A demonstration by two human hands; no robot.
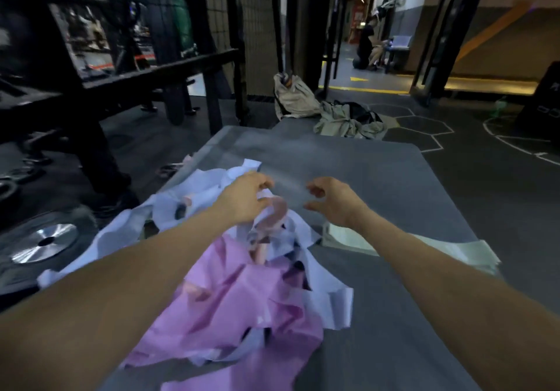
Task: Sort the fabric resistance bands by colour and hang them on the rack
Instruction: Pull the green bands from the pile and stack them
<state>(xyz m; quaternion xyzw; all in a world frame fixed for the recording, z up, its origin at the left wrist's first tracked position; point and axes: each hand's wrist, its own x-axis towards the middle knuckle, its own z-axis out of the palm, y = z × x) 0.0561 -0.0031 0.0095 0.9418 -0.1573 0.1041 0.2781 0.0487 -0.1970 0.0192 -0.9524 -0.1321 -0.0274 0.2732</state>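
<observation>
Down on the grey mat [378, 178], both bare arms reaching forward over a jumbled pile. Left hand [245, 199] low over the heap, fingers curled around a pink band [277, 212], pinching its looped end just clear of the tangle. Right hand [336, 202] hovering apart to the side, fingers loosely bent and clawed, grasping nothing, palm turned towards the left hand. Motion blur around both sets of fingertips, so finer contact hard to read.

Under and around the left hand: pale lavender bands [209, 184] spread wide towards the mat's left edge, a crumpled mass of purple bands [239, 309] nearer the body, more pink strips [260, 251] threaded between them. All still mixed, none sorted apart, all lying on the mat. Beside the right forearm, a flat clear plastic bag [348, 236] on the mat, with another pale sheet [463, 251] trailing off the right edge.

Off the mat to the left, a metal weight plate [45, 243] flat on the dark floor. Behind it, a black steel rack [145, 66] with a horizontal bar, standing well apart from the pile; nothing from the pile hanging on it. Past the mat's far end, a beige bag [292, 96] and crumpled clothing [348, 119] on the floor. Far back in the corridor, a person [368, 45] crouched beside a small table.
</observation>
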